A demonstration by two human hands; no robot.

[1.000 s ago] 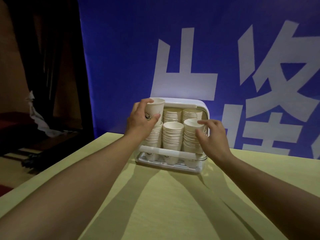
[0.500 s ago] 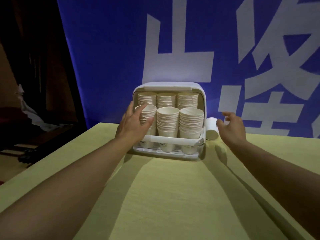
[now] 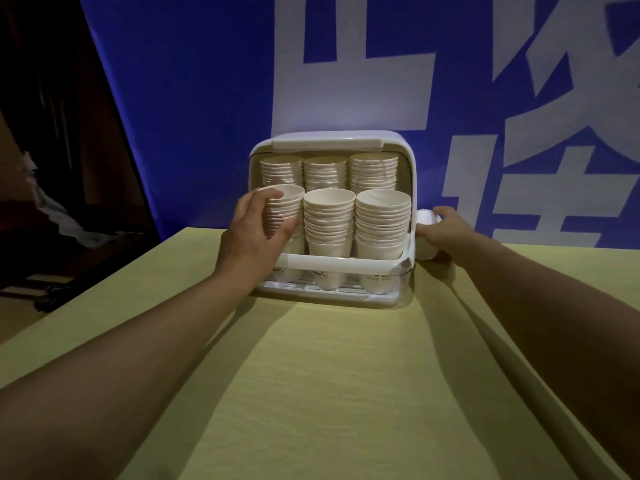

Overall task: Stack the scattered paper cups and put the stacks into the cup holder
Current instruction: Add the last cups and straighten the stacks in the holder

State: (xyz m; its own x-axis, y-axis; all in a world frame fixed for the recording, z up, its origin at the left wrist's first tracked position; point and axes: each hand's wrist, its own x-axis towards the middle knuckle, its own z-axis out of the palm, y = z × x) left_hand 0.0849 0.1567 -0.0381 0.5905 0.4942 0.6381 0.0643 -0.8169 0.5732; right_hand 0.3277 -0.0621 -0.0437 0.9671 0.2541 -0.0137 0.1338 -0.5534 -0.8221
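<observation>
A person's left hand curls fingers and thumb around the front-left stack of cups, one of six filling the white cup holder on the yellow table. Beyond the right hand's fingertips, a loose cup lies beside the holder, gripped. A blue banner hangs behind.

The white cup holder stands upright on the table with six stacks of paper cups inside, three in front and three behind. One loose cup lies just beside its right wall.
</observation>
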